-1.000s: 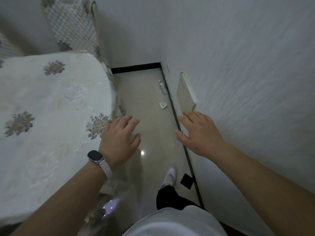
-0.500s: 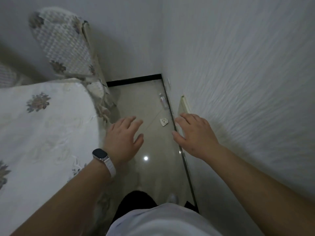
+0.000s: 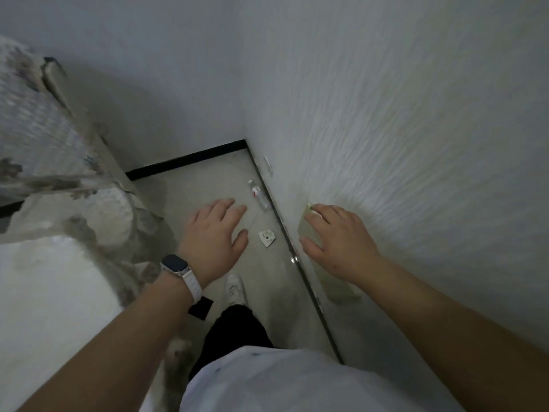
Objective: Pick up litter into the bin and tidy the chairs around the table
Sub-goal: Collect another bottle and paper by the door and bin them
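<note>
Stepping forward has slid the table (image 3: 44,307) back leftward, with the chair (image 3: 38,129) now alongside. Left hand (image 3: 212,239) and right hand (image 3: 338,242) hang spread, empty. By the wall (image 3: 416,129) lie a bottle (image 3: 259,195) and a white scrap (image 3: 266,238); best to crouch low before reaching.

Your left hand (image 3: 212,242) hovers palm down, fingers straight and a little spread, holding nothing, left of the black skirting strip (image 3: 314,301). Your right hand (image 3: 338,242), equally flat and empty, is on the strip's right. Both bare forearms reach forward. A watch (image 3: 175,264) sits on your left wrist.
</note>
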Demonstrator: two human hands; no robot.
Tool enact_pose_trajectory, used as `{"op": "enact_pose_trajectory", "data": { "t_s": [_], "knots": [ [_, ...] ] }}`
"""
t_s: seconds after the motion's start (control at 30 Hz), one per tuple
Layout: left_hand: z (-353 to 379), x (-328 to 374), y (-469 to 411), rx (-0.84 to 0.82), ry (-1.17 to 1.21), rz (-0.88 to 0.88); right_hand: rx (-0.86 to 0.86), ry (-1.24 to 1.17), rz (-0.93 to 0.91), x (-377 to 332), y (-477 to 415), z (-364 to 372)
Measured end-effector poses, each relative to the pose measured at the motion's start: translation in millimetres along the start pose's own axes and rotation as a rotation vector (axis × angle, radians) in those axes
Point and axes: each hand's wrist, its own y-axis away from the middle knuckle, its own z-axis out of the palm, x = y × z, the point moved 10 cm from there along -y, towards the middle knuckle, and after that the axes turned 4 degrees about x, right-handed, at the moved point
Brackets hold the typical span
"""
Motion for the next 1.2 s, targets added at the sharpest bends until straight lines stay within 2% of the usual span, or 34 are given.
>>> {"op": "enact_pose_trajectory", "data": {
  "t_s": [0.27,0.6,0.7,0.83,1.03,1.2],
  "knots": [
    [34,-92,-133,-0.078,0.073,0.083,-0.003,0.060,0.049,-11,-125,14],
    [88,-124,-205,-0.117,0.091,0.044,-0.096,-0.006,0.037,19,-199,78],
    [112,-132,-218,-0.086,0.058,0.019,-0.099,-0.042,0.008,26,-215,111],
    [164,-138,-236,-0.135,0.061,0.012,-0.112,-0.084,0.023,45,-227,168],
    [274,-165,-262,-0.212,0.085,0.035,-0.154,-0.146,0.124,70,-247,283],
    [374,-185,-278,-0.199,0.096,0.103,-0.183,-0.168,0.147,86,-254,382]
  ]
}}
